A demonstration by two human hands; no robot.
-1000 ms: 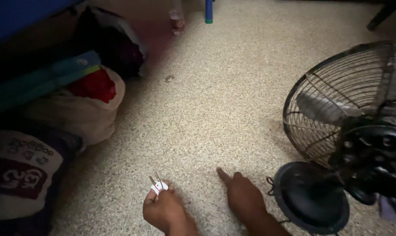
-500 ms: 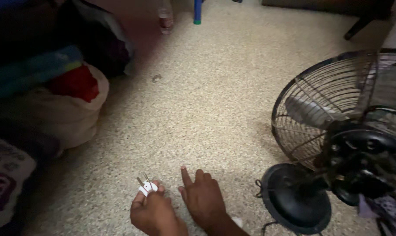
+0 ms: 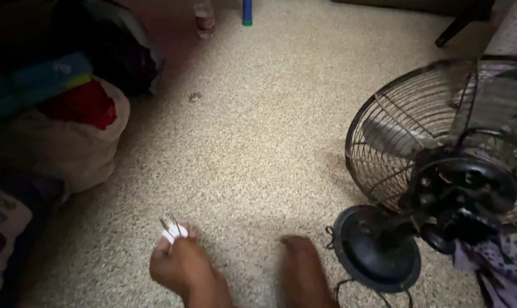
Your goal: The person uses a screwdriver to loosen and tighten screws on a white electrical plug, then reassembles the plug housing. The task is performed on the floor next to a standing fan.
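My left hand [image 3: 181, 268] grips a small white plug [image 3: 173, 231] with two metal prongs that point up and to the left. It hovers low over the speckled carpet [image 3: 258, 114]. My right hand [image 3: 301, 271] lies flat on the carpet with its fingers closed together, a little left of the round black base [image 3: 378, 251] of a fan. The black fan [image 3: 441, 154] stands at the right with its wire cage facing away, and its motor housing is toward me.
Stuffed bags with red and teal cloth [image 3: 70, 120] are piled at the left. A patterned cushion [image 3: 1, 239] lies at the lower left. A plastic bottle [image 3: 204, 17] and a blue post [image 3: 247, 11] stand at the far edge. Purple fabric [image 3: 498, 268] lies by the fan.
The view has shifted, and the fan now sits closer and lower. My right hand has drawn back toward me and to the right, and looks blurred. The left hand still holds the plug.
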